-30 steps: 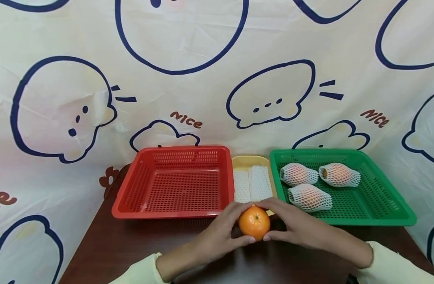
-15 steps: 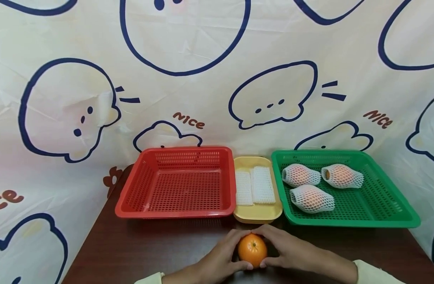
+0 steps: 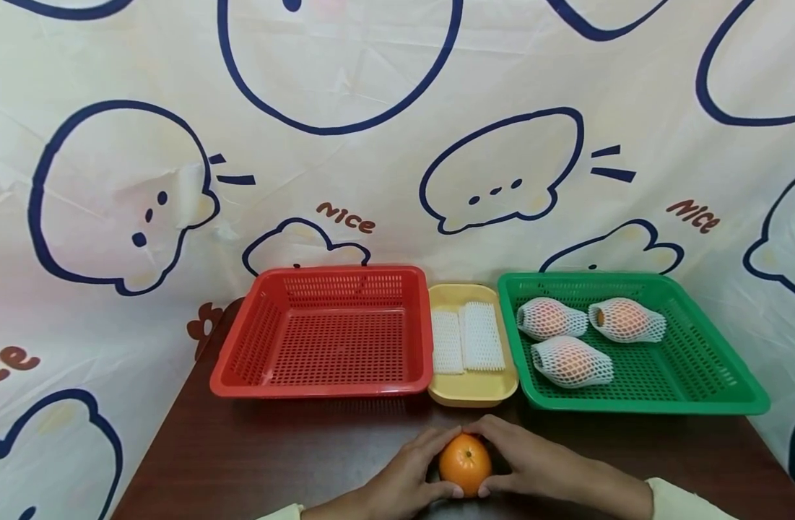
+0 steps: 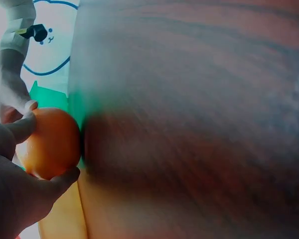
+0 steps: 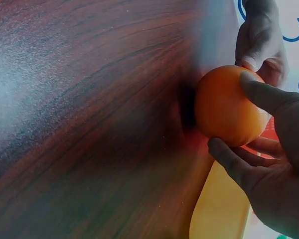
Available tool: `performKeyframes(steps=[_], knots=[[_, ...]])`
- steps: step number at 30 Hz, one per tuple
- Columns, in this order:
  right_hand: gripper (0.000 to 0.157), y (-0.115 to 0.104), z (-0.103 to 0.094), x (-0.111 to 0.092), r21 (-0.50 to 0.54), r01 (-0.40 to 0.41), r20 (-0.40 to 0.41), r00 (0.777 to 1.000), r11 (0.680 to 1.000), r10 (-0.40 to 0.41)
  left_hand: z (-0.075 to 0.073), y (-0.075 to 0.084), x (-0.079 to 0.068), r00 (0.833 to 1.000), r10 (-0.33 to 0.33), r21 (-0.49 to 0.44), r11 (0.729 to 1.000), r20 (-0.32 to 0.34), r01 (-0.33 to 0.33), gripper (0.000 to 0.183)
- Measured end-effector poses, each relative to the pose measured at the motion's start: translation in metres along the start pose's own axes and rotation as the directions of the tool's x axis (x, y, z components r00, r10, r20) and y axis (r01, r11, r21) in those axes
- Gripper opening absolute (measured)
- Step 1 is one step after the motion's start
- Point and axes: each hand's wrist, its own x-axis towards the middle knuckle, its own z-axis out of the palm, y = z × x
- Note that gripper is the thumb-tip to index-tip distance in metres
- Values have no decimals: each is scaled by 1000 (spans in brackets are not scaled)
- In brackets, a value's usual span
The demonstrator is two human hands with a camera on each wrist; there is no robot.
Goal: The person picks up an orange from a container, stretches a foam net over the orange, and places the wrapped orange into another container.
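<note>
A shiny orange (image 3: 465, 462) is held between both hands near the front of the dark wooden table (image 3: 306, 440). From the left, my left hand (image 3: 403, 473) grips it with the thumb on the near side and the fingers at the far side. My right hand (image 3: 533, 458) holds it the same way from the right, so the fingertips of both hands come together around the fruit. The left wrist view shows the orange (image 4: 52, 144) close against the tabletop, between thumb and finger. In the right wrist view, the right thumb and fingers press on the orange (image 5: 229, 107).
Behind the hands stands a yellow tray (image 3: 471, 395) with white foam net sleeves (image 3: 483, 336). To its left is a red basket (image 3: 319, 391); to its right, a green basket (image 3: 644, 406) with three net-wrapped fruits (image 3: 572, 361). A patterned cloth (image 3: 384, 173) hangs behind.
Both hands have brought the orange back from the yellow tray's front edge toward the person, uncovering the tray. Over the last half second they have barely shifted.
</note>
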Motion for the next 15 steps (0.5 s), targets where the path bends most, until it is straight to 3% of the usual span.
performKeyframes(steps=[5, 9, 12, 15], knots=[[65, -7, -9, 6, -55, -71, 29, 997, 996, 73, -2, 2, 1, 1000, -2, -12, 1000, 16, 2, 77], [41, -21, -33, 23, -138, -153, -50, 988, 979, 148, -4, 5, 3, 1000, 8, 35, 999, 10, -9, 77], [25, -31, -54, 41, -207, -254, -168, 960, 945, 222, -5, 6, 4, 1000, -10, 46, 999, 11, 10, 77], [24, -34, -73, 63, -280, -374, -211, 922, 884, 324, -6, 7, 5, 1000, -19, 63, 998, 14, 18, 77]])
